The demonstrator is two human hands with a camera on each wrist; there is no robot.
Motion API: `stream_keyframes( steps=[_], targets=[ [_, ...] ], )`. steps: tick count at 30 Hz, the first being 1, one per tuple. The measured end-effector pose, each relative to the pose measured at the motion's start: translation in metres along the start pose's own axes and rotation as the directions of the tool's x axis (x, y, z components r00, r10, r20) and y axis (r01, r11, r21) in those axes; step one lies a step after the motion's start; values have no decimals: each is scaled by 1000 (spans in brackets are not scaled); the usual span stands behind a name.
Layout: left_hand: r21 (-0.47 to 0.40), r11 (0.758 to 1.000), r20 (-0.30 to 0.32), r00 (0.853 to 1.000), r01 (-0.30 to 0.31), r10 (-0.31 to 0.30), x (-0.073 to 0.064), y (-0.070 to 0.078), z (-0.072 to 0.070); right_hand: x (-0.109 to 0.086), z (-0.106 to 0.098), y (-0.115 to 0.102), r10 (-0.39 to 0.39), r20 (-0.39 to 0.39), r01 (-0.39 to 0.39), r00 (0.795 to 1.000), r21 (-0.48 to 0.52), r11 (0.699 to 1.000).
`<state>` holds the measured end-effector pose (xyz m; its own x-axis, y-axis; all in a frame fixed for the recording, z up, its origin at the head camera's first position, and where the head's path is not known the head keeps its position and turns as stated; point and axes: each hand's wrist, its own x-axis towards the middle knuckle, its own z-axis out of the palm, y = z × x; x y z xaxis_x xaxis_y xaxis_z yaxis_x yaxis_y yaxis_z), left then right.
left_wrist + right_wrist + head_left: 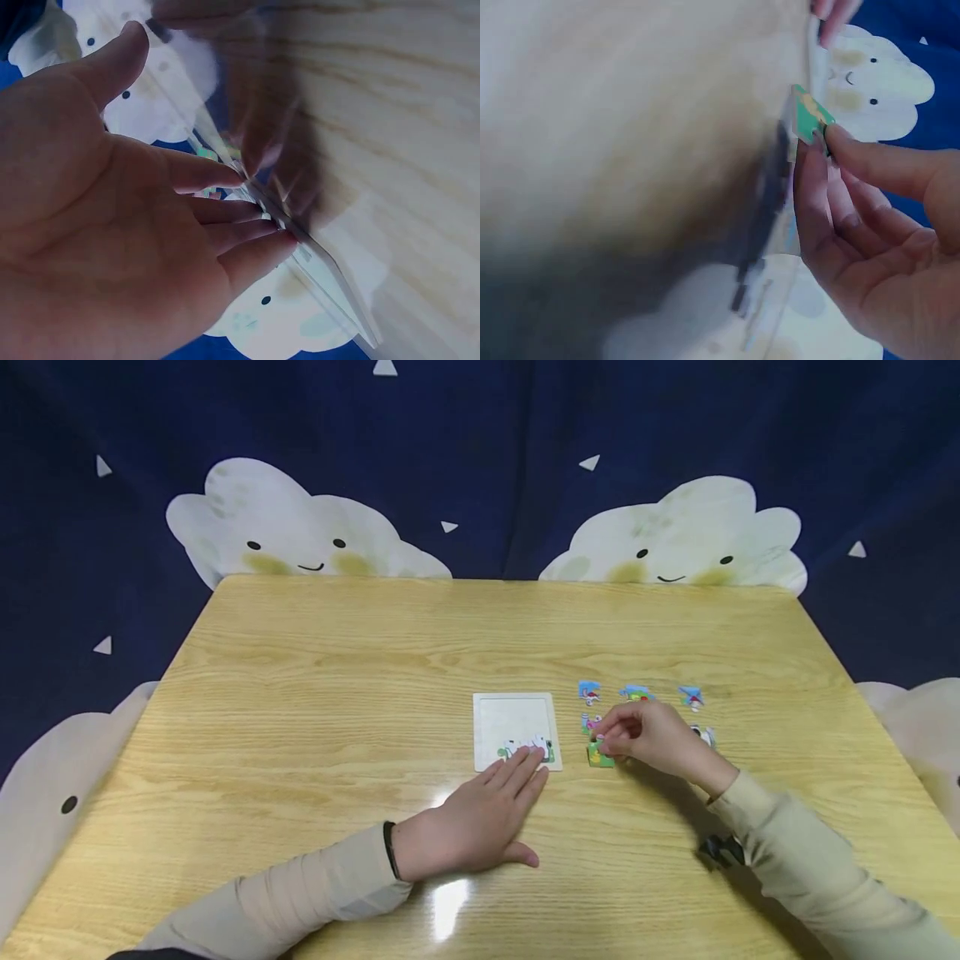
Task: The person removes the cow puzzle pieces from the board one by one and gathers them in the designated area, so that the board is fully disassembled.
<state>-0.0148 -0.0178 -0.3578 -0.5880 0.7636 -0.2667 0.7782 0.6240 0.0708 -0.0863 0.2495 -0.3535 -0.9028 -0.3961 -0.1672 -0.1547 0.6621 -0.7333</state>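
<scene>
A square white puzzle tray (513,714) lies on the table, with a few joined pieces (517,747) along its lower edge. My left hand (483,814) rests its straight fingertips on those pieces and the tray's near rim; the fingers cover part of them. To the right, my right hand (656,739) pinches a green puzzle piece (810,116) between thumb and fingers. In the right wrist view that piece is tilted up from the table. Beside this hand lies a pink and blue piece (591,723), and a white and black piece (706,735) is partly hidden behind it.
Beyond the right hand lie more loose pieces: a blue one (589,692), a green and blue one (637,692) and another blue one (692,697). The wooden table (337,652) ends at a dark blue curtain (495,460) with cloud shapes.
</scene>
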Motion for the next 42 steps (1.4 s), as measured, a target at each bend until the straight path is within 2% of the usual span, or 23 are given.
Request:
stream_keyframes(
  steps=[2,7,10,13,17,22,33,42],
  targets=[
    [-12,1000,-8,1000,-2,2,-1,-1,0,-3,4,3,-15,-35,13,999,-45,999],
    [-23,1000,-14,1000,-1,1,-1,-1,0,-6,12,5,-111,-119,88,987,-184,979],
    [-15,1000,-16,1000,-1,1,-1,-1,0,-7,15,5,-146,-134,112,980,-232,966],
    [-14,1000,-13,1000,-4,4,-3,0,0,-7,15,5,-149,-131,114,980,-246,963],
    [-16,1000,-1,1000,-14,14,-5,3,0,-4,15,2,-154,-131,121,979,-236,964],
    [-7,999,-11,999,-35,35,-4,7,-1,5,17,-10,-193,-106,176,975,-157,972],
    [84,996,-11,1000,-23,24,1,14,3,42,48,-48,-265,10,265,964,-32,964],
    [115,993,-12,999,-34,35,2,13,3,56,58,-55,-236,89,238,968,-23,971]
  ],
)
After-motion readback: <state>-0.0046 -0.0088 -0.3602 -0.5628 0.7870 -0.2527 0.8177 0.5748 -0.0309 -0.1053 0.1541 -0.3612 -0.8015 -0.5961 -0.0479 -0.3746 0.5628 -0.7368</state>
